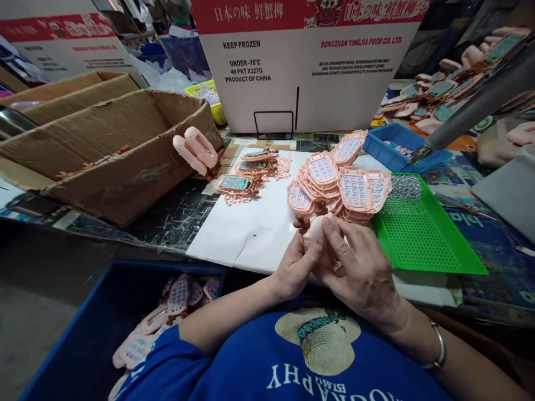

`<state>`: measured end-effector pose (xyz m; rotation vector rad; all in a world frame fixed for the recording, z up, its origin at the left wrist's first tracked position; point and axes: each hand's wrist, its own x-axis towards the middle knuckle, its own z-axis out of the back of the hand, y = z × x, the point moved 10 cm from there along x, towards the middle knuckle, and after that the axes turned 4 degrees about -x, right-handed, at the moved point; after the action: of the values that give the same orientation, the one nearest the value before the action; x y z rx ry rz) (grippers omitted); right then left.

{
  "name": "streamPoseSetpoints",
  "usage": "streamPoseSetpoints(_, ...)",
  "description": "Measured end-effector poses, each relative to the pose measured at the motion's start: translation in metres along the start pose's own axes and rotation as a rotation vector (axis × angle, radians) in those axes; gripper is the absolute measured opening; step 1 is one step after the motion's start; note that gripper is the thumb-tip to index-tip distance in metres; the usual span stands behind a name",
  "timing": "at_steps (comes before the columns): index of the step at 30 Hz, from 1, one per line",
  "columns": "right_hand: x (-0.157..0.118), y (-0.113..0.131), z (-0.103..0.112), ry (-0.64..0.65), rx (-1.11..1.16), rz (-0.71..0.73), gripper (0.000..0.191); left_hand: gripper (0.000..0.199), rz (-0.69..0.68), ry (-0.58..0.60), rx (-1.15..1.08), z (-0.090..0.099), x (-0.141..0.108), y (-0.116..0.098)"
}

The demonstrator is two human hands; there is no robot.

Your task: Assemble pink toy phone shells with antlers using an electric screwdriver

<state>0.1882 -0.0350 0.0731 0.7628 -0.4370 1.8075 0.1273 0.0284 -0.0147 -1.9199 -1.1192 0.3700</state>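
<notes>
Both of my hands close round a pink plastic toy phone casing (312, 235) with brown antlers, held over the front edge of the white board. My left hand (295, 266) grips its left side, thumb on top. From the right, my right hand (361, 264) presses on it with thumb and fingers. Much of the casing is hidden by the fingers. Just beyond lies a pile of pink keypad panels (324, 170). Left of that pile are pink pieces with green circuit boards (234, 182) among small pink parts.
A green tray (430, 239) with small metal screws stands at right, a blue bin (387, 136) behind it. A powered screwdriver (468, 106) hangs at upper right. Cardboard boxes (137, 172) stand left, pink shells (195, 150) at one's edge. A blue crate (83, 334) sits below.
</notes>
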Motion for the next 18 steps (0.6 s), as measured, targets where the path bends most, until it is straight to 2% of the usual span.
streamPoseSetpoints(2, 0.001, 0.002, 0.000, -0.013, -0.003, 0.018, 0.065, 0.046, -0.009, -0.046, -0.033, 0.004, -0.001, -0.001)
streamPoseSetpoints(4, 0.001, -0.003, 0.002, -0.022, 0.087, 0.006, 0.060, 0.045, -0.016, -0.053, -0.028, 0.007, -0.003, -0.002)
streamPoseSetpoints(8, 0.002, -0.030, 0.007, -0.041, 0.376, -0.173, 0.038, 0.046, -0.089, 0.046, 0.081, 0.004, -0.009, -0.016)
streamPoseSetpoints(12, 0.003, -0.048, 0.000, 0.010, 0.650, -0.333, 0.014, 0.039, -0.161, 0.124, 0.230, -0.003, -0.014, -0.030)
streamPoseSetpoints(15, 0.003, -0.055, -0.010, 0.076, 0.753, -0.434, 0.008, 0.041, -0.118, 0.087, 0.243, 0.000, -0.015, -0.024)
streamPoseSetpoints(18, 0.001, -0.058, -0.012, 0.059, 0.779, -0.466, 0.009, 0.042, -0.094, 0.045, 0.203, 0.002, -0.014, -0.016)
